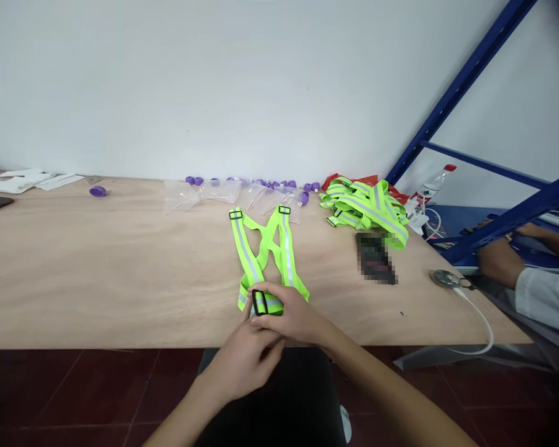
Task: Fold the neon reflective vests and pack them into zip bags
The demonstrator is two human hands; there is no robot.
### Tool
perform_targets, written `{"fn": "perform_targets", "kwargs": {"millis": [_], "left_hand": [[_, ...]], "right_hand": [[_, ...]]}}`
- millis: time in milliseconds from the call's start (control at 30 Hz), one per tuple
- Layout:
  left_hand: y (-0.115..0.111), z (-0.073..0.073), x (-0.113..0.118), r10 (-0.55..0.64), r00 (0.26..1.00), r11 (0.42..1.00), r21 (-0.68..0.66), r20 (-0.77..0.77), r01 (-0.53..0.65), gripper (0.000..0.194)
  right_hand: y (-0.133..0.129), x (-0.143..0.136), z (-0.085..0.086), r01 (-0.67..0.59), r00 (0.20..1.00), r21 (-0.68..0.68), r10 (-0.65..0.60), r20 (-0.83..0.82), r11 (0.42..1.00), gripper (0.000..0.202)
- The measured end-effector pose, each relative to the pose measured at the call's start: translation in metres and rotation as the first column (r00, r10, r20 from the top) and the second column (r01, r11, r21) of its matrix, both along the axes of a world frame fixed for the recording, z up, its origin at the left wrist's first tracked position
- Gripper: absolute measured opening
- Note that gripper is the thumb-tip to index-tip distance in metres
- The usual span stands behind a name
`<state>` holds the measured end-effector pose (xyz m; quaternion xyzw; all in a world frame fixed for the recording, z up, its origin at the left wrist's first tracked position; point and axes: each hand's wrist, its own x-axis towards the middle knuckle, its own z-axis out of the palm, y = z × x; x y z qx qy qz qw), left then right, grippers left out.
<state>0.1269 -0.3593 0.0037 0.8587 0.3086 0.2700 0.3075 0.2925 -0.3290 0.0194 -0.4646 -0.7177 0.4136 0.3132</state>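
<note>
A neon-yellow reflective vest (286, 248) made of straps with silver stripes lies on the wooden table in front of me, its shoulder straps crossing in an X. Two black slide buckles sit at its far ends. My right hand (293, 313) closes on the waist strap around a black buckle (259, 303), thumb and fingers on either side. My left hand (249, 354) is at the near side of the same buckle, with its fingers bent against the strap. Part of the waist strap is hidden under my hands.
A heap of similar reflective straps (366, 205) lies at the right, near a blurred dark object (376, 257). Clear plastic bags (218, 190) and several purple caps line the wall. A blue metal frame (466, 81) rises at the right, where another person's arm (500, 261) shows.
</note>
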Motion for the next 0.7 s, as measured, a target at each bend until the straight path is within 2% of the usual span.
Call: {"fn": "perform_targets", "kwargs": {"millis": [67,133,200,267,367,467,600,700], "left_hand": [[0.002,0.002,-0.018,0.066,0.983,0.996,-0.071,0.171,-0.055,0.028],[0.003,0.001,-0.035,0.175,0.936,0.983,-0.098,0.305,-0.152,0.029],[0.003,-0.002,-0.047,0.269,0.892,0.962,-0.052,0.364,-0.269,0.024],[0.002,-0.005,-0.051,0.282,0.896,0.947,0.049,0.343,-0.317,0.014],[0.001,-0.009,-0.045,0.176,0.960,0.961,0.173,0.217,-0.215,0.023],[0.002,-0.011,-0.039,0.121,0.987,0.969,0.204,0.110,-0.141,0.028],[0.006,-0.010,-0.038,0.110,0.992,0.959,0.254,0.060,-0.121,0.022],[0.010,-0.010,-0.039,0.082,0.995,0.945,0.313,0.049,-0.093,0.014]], "right_hand": [[-0.001,0.001,-0.004,-0.006,1.000,0.027,0.006,-0.014,1.000,0.049],[-0.001,-0.001,-0.008,-0.039,0.999,0.087,0.038,0.012,0.995,0.051],[-0.001,-0.003,-0.012,-0.105,0.993,0.173,0.093,0.076,0.979,0.053],[0.000,-0.005,-0.014,-0.183,0.977,0.254,0.146,0.157,0.950,0.051],[-0.001,-0.008,-0.014,-0.253,0.944,0.306,0.166,0.285,0.918,0.045],[-0.001,-0.009,-0.013,-0.269,0.927,0.299,0.161,0.339,0.916,0.042],[-0.001,-0.010,-0.010,-0.276,0.932,0.303,0.177,0.315,0.912,0.056],[-0.004,-0.005,-0.007,-0.299,0.924,0.355,0.177,0.338,0.886,0.065]]}}
